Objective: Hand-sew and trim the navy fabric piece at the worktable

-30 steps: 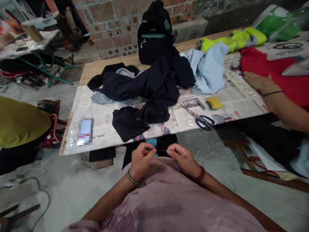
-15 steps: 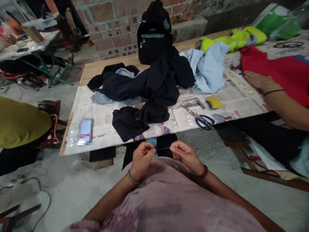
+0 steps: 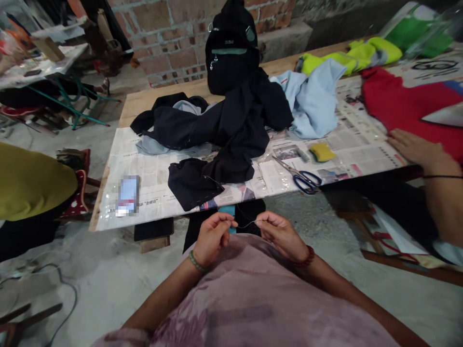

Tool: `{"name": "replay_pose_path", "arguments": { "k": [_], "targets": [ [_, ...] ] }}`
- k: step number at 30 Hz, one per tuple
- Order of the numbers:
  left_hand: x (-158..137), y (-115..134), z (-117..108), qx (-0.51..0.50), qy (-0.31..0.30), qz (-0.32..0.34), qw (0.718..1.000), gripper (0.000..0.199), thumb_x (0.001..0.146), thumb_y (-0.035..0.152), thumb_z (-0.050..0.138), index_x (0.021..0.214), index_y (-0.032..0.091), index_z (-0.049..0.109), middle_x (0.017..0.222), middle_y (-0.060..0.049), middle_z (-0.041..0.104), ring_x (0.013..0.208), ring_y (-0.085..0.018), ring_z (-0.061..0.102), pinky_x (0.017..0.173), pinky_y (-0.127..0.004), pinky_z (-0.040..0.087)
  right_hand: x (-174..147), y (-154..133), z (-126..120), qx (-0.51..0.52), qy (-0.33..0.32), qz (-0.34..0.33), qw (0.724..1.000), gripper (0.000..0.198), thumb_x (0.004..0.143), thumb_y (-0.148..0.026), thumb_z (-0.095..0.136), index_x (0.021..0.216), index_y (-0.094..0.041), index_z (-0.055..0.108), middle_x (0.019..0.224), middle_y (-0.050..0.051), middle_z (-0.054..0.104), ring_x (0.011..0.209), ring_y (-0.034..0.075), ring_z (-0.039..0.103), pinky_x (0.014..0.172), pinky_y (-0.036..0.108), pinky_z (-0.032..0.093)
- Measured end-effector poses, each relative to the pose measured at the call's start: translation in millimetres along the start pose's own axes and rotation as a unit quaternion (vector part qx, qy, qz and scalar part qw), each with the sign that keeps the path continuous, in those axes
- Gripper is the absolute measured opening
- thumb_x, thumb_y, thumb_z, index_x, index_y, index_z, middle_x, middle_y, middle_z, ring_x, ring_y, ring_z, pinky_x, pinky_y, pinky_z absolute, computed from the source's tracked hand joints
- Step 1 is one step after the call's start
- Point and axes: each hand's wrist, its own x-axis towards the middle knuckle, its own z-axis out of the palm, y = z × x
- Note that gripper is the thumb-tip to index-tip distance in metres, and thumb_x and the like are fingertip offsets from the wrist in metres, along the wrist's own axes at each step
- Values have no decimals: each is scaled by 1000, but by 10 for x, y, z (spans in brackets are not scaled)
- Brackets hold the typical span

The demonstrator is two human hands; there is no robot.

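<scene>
A thin thread (image 3: pixel 247 225) hangs in a slack curve between my two hands, just off the table's front edge. My left hand (image 3: pixel 214 237) pinches one end between thumb and forefinger; whether a needle is there is too small to tell. Thumb and forefinger of my right hand (image 3: pixel 280 233) are closed on the other end. Beyond them a dark navy garment (image 3: pixel 224 125) lies crumpled on the table, with a pale line of stitches or pins on its near corner. Scissors (image 3: pixel 298 177) with dark blue handles lie to the right, beside a grey spool-like piece (image 3: pixel 302 154) and a yellow pad (image 3: pixel 322 152).
Newspaper under clear plastic covers the table (image 3: pixel 115 144). On it are a phone (image 3: pixel 127 195), a black backpack (image 3: pixel 232 53), a light blue cloth (image 3: pixel 316 103) and a neon yellow garment (image 3: pixel 336 61). At the right, a co-worker's hand (image 3: pixel 415 147) rests by a red garment (image 3: pixel 398 103).
The thread, taut before, now sags between my hands. My left fingers have straightened a little. The co-worker's hand at the right has moved toward the near edge and right.
</scene>
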Motion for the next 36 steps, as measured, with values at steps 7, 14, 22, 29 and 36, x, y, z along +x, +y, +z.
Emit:
{"name": "replay_pose_path", "arguments": {
  "k": [7,14,22,29,36],
  "targets": [
    [-19,3,-9,39,-25,-14,999,20,65,17,52,84,13,57,82,-3,63,35,0,38,32,-14,21,-5,-40,25,7,5,2,1000,25,69,-38,65,72,-16,53,46,-9,34,40,3,26,41,20,21],
    [-38,9,11,193,-51,44,979,28,60,8,54,84,16,66,78,-1,57,44,-1,40,38,-14,30,18,-87,61,3,3,-9,1000,26,68,-40,65,71,-17,53,44,-9,34,40,4,26,40,20,21],
    [-40,17,36,231,-57,56,970,17,65,17,59,78,17,69,75,-1,54,48,-4,43,41,-15,33,65,-104,104,16,3,-18,1000,23,69,-37,65,71,-17,54,41,-9,34,37,4,26,39,20,20],
    [-51,59,41,200,-68,-4,977,18,65,23,61,79,15,68,76,0,52,42,-2,41,35,-16,30,97,-101,102,15,6,-20,1000,24,69,-38,65,70,-17,54,41,-9,34,37,4,26,38,19,19],
    [-31,63,22,189,-49,-1,981,21,72,30,57,77,13,68,59,3,52,37,-2,39,37,-17,28,111,-78,75,25,4,-17,1000,23,69,-37,66,70,-16,54,40,-10,32,37,3,25,39,19,19]
  ]
}}
